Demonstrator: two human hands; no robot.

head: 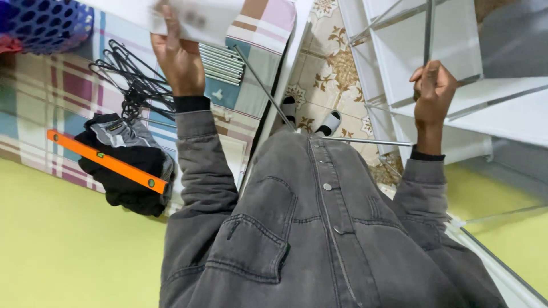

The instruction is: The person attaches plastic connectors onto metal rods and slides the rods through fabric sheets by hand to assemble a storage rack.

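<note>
Assembly step, as judged: left hand (178, 57) at 11 o'clock flat-gripping a white sheet (194, 20), fingers spread over its face; right hand (432, 91) at 2 o'clock closed in a fist round a thin metal rod (428, 28) of the white shelf frame (474, 114). Next move likely calls for steadying the rod while reading the sheet, with spare rods (221, 64) at 12 o'clock on the checked bed cover (68, 85). Sheet blurred and cut by the top edge; rod's lower end hidden behind the fist; orange spirit level (108, 161) lies on dark clothing at 9 o'clock.

L hand (178, 54) raised, fingers flat & extended; R hand (432, 91) raised, fist closed, both arms bent.
</note>
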